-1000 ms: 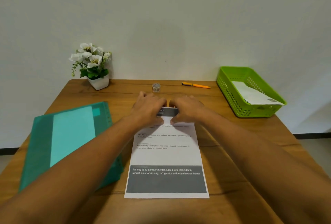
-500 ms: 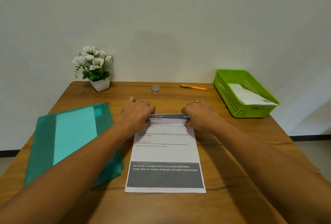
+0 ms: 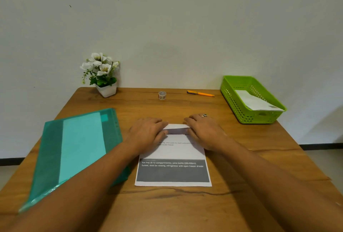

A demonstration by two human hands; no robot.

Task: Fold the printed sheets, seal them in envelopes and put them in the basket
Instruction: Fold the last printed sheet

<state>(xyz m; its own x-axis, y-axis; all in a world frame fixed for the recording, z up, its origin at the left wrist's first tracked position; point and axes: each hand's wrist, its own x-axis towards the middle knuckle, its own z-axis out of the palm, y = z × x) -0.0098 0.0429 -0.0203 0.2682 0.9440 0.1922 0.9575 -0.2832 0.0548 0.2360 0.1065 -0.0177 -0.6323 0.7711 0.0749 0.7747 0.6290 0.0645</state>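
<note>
Fingers [image 3: 160, 123] pinch the sheet [image 3: 173, 152] between green folder [image 3: 81, 144] and basket [image 3: 234, 100].

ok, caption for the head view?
Left hand and right hand fold over the far edge of the printed sheet; green basket holds a white envelope.

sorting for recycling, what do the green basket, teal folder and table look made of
Green basket: moulded plastic, slightly glossy, by its even colour and rows of holes.
Teal folder: thin translucent plastic, shiny; a paler sheet shows through it.
Table: wood or wood-look laminate, matte, with grain lines and dark cracks; which one, I cannot tell.
</note>
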